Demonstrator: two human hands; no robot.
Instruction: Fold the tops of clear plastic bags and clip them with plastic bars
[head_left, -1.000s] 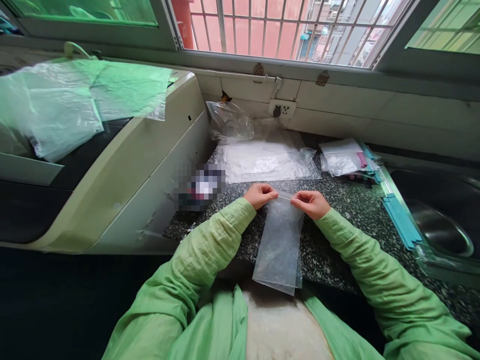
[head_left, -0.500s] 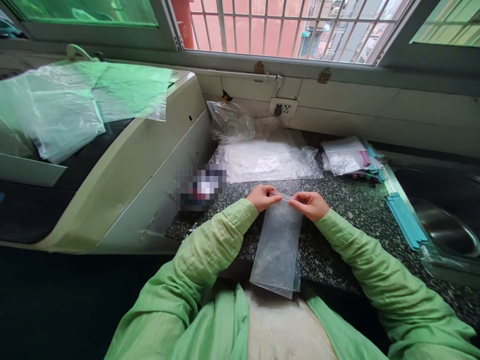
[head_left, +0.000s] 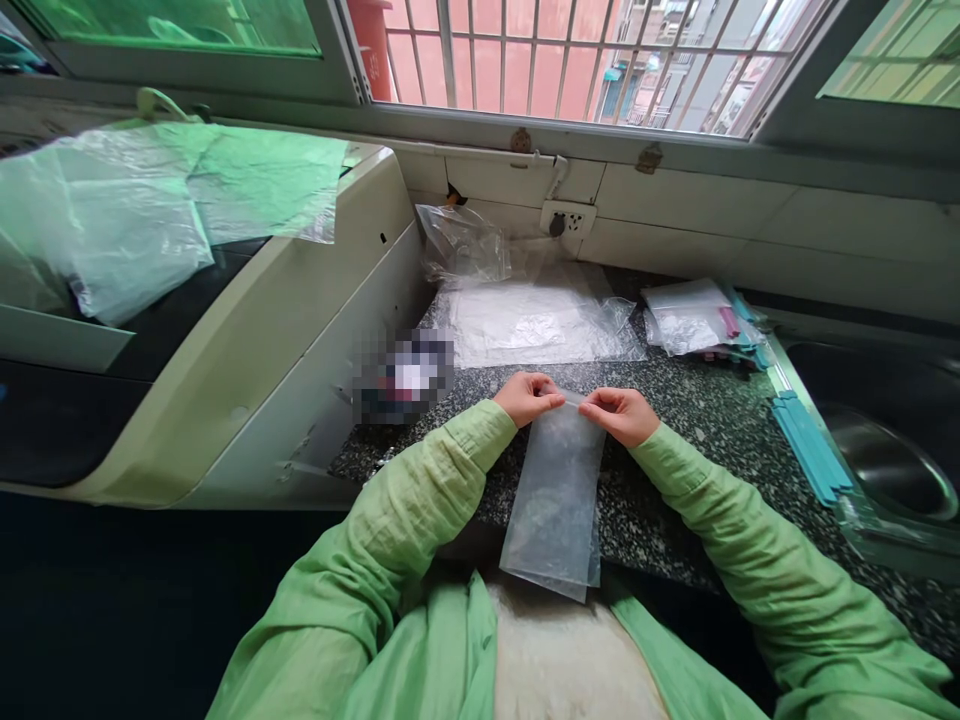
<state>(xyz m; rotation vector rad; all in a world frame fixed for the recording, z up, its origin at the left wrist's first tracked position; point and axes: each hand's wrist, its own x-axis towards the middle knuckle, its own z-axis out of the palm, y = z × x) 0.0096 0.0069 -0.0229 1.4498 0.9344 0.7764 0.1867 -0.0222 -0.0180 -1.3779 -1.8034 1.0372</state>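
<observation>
A long clear plastic bag (head_left: 556, 500) lies on the speckled dark countertop (head_left: 697, 420) and hangs over its front edge toward my lap. My left hand (head_left: 527, 396) pinches the bag's top edge on the left. My right hand (head_left: 619, 413) pinches the same top edge on the right. The fingertips of both hands nearly meet over the bag's mouth. Green sleeves cover both forearms.
A flat pile of clear bags (head_left: 532, 322) lies behind my hands, and a crumpled one (head_left: 461, 243) by the wall socket (head_left: 564, 218). Filled small bags (head_left: 694, 318) and teal strips (head_left: 806, 442) lie right, beside a steel sink (head_left: 892, 460). A cream appliance (head_left: 247, 310) under plastic sheets (head_left: 135, 200) stands left.
My hands have drawn closer together along the bag's top edge. The bag has shifted slightly left with them.
</observation>
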